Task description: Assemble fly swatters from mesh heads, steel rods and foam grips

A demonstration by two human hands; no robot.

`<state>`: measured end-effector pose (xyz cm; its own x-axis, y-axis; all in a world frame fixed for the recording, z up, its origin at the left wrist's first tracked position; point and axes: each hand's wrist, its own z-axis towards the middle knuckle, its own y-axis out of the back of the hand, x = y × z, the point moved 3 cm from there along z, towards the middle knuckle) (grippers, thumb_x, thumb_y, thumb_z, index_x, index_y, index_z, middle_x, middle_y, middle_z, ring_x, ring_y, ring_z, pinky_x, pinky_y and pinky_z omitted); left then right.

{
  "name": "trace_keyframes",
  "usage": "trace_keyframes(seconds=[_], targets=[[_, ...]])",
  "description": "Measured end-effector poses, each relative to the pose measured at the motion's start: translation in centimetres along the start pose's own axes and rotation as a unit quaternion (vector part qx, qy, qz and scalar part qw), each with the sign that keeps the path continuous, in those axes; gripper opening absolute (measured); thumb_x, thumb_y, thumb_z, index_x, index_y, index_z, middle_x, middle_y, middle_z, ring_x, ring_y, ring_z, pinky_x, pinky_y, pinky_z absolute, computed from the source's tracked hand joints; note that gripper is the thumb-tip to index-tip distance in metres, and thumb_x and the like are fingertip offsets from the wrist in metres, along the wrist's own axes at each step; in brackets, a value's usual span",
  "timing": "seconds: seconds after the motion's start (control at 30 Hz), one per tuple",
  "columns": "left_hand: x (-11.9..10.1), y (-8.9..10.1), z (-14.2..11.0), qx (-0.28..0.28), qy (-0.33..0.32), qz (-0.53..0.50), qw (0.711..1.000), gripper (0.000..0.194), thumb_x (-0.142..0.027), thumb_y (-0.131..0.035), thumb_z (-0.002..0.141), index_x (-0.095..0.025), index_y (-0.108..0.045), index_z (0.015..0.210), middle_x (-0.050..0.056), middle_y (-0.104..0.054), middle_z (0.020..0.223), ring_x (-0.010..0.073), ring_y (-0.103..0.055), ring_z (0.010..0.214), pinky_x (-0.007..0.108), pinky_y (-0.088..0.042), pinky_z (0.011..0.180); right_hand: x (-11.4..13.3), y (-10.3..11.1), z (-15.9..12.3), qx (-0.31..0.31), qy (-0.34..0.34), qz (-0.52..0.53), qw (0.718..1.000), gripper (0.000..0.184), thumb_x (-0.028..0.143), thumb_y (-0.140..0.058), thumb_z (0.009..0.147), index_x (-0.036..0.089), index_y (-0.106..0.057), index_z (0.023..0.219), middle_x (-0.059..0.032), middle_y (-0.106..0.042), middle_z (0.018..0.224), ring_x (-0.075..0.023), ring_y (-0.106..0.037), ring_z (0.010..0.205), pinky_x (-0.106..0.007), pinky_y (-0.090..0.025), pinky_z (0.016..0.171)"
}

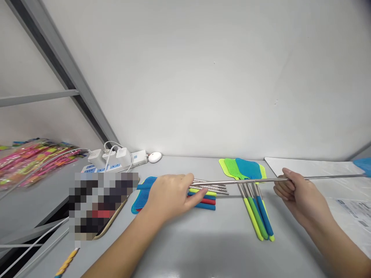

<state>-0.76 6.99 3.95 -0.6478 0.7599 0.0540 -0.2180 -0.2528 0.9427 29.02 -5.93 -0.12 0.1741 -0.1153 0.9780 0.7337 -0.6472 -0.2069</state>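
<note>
My left hand [169, 195] and my right hand [292, 191] grip one extended fly swatter by its thin metal rod [246, 180], held level above the grey table [203, 247]. Its blue head [363, 166] shows at the far right edge. Under my left hand lies a pile of collapsed swatters [204, 199] with blue, red and yellow handles and a blue mesh head [142, 197]. Between my hands a second group of swatters [255, 208] lies with green and blue heads toward the wall and yellow, green and blue handles toward me.
A power strip [116, 160] with white chargers and a white mouse-like object [155, 157] sit by the wall. Packaged pink items [31, 158] fill the left shelf. Clear plastic bags [342, 181] lie at right. A blurred object [98, 204] rests at left.
</note>
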Motion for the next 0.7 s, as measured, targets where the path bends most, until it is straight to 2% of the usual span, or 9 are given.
trace_keyframes(seconds=[0.07,0.13,0.33,0.57,0.7], targets=[[-1.0,-0.5,-0.2,0.009,-0.003,-0.003,1.0,0.047,-0.058,-0.034,0.095,-0.02,-0.052,0.074,0.001,-0.063,0.063,0.0176,-0.059,0.055,0.028,-0.016,0.049,-0.5,-0.6,-0.2,-0.022,0.005,0.02,1.0,0.053,0.049,-0.06,0.088,0.022,-0.03,0.054,0.0071,-0.018,0.053,-0.0105,-0.018,0.048,-0.029,-0.021,0.045],[-2.2,-1.0,-0.5,0.03,-0.008,-0.013,0.999,0.042,-0.054,-0.037,0.096,-0.02,-0.055,0.079,0.002,-0.066,0.068,0.0186,-0.061,0.058,0.027,-0.02,0.049,-1.3,-1.6,-0.7,-0.01,0.005,0.013,1.0,0.052,0.051,-0.057,0.089,0.022,-0.031,0.055,0.0072,-0.019,0.052,-0.0104,-0.019,0.048,-0.029,-0.021,0.046],[-5.9,-2.0,-1.5,0.055,-0.024,-0.07,0.996,0.033,-0.05,-0.043,0.095,-0.021,-0.058,0.088,0.002,-0.068,0.077,0.0231,-0.066,0.066,0.03,-0.036,0.052,-3.8,-5.0,-4.0,0.129,-0.02,-0.119,0.984,0.054,0.057,-0.049,0.091,0.022,-0.034,0.054,0.0049,-0.027,0.051,-0.0118,-0.023,0.05,-0.03,-0.02,0.049],[-6.6,-2.4,-1.8,0.025,-0.039,-0.075,0.996,0.033,-0.051,-0.046,0.094,-0.021,-0.058,0.087,0.002,-0.067,0.075,0.0234,-0.065,0.064,0.032,-0.04,0.052,-4.6,-6.3,-5.7,0.168,-0.037,-0.199,0.965,0.056,0.059,-0.039,0.094,0.022,-0.029,0.054,0.0037,-0.027,0.052,-0.0129,-0.025,0.053,-0.03,-0.021,0.052],[-6.9,-2.4,-1.9,-0.009,-0.061,-0.08,0.995,0.035,-0.053,-0.046,0.093,-0.022,-0.057,0.082,0.0,-0.064,0.068,0.0221,-0.063,0.057,0.031,-0.036,0.046,-4.2,-6.5,-6.3,0.206,-0.008,-0.235,0.95,0.055,0.059,-0.038,0.095,0.021,-0.031,0.055,0.003,-0.03,0.054,-0.0125,-0.028,0.054,-0.03,-0.022,0.053]])
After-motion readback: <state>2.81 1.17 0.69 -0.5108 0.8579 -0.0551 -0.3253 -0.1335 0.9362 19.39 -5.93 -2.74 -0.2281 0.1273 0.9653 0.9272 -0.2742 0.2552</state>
